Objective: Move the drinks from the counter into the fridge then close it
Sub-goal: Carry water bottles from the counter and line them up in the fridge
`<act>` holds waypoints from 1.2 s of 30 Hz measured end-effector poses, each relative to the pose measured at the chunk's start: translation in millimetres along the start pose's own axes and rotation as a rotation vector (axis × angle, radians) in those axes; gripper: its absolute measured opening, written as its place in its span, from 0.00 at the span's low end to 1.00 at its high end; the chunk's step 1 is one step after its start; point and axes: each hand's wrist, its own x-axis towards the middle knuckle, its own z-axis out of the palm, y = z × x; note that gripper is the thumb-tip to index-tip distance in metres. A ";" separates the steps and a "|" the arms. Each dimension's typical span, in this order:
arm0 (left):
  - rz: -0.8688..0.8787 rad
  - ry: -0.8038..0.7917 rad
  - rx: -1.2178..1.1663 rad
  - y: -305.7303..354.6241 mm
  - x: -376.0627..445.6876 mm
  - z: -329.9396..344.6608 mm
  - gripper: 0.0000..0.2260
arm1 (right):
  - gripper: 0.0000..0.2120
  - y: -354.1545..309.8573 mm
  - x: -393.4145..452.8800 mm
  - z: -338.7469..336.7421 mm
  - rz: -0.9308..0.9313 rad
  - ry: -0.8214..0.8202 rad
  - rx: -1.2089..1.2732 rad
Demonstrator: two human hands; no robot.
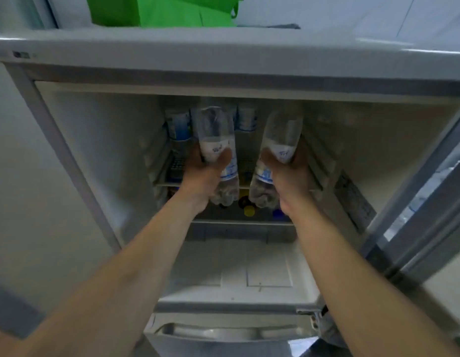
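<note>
Head view: two clear plastic water bottles with white-and-blue labels are held inside the open fridge [100, 140], above its upper wire shelf [169, 181]. The left hand [205, 173] grips the left bottle [218, 140] round its label, thumb on one side and fingers curled round the other; the right hand [288, 173] grips the right bottle [280, 143] the same way. Both bottles are tilted, bases toward the camera. Both forearms reach straight forward, near each other. Behind the left bottle, more labelled bottles [178, 124] stand at the back of the shelf. Below the hands, a yellow cap [249, 210] and other bottle tops show on a lower shelf. The fridge door [429, 202] stands open at right; a green bag [172, 10] sits on top of the fridge.
</note>
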 end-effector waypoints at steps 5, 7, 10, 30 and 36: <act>0.101 -0.021 0.141 -8.2 48.2 13.6 0.21 | 0.21 7.3 45.5 9.8 -0.025 0.043 -0.020; 0.126 -0.002 0.161 -11.2 62.0 18.5 0.23 | 0.23 13.1 62.3 11.1 -0.059 0.074 -0.037; 0.153 0.006 0.235 -14.7 81.1 26.0 0.26 | 0.24 24.5 85.4 12.8 -0.113 0.114 -0.071; 0.272 0.052 0.840 -39.8 108.2 34.8 0.34 | 0.37 54.9 175.3 20.3 -0.097 0.068 -0.406; 0.250 0.064 0.910 -40.2 113.6 40.8 0.33 | 0.40 65.7 173.3 11.5 0.006 0.041 -0.708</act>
